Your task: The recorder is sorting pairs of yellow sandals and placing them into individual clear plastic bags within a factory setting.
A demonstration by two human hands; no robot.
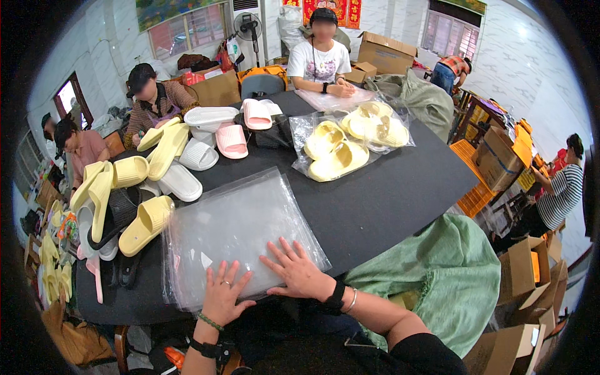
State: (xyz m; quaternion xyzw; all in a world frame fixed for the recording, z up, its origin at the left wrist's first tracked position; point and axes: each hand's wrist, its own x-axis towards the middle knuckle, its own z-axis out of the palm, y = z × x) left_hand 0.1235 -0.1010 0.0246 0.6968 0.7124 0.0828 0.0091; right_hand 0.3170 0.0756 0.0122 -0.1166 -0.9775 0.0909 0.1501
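Note:
A stack of clear plastic bags (234,215) lies flat on the black table (412,181), close in front of me. Both hands rest on it with fingers spread. My left hand (223,294) presses the near edge of the stack, and my right hand (299,270) lies palm down a little farther right. Neither holds anything. Left of the bags is a heap of slides, with a yellow slide (147,226) nearest to the stack. Beyond the bags sit clear bags packed with pale yellow slides (340,159). Pink slides (231,140) and white ones (180,181) lie at the far left.
Across the table a person (322,62) rests both hands on a sheet of clear plastic (334,98); another sits behind the slides. A green woven sack (437,275) bulges against the table's right edge. Cardboard boxes (525,269) stand on the right, near an orange crate (472,178).

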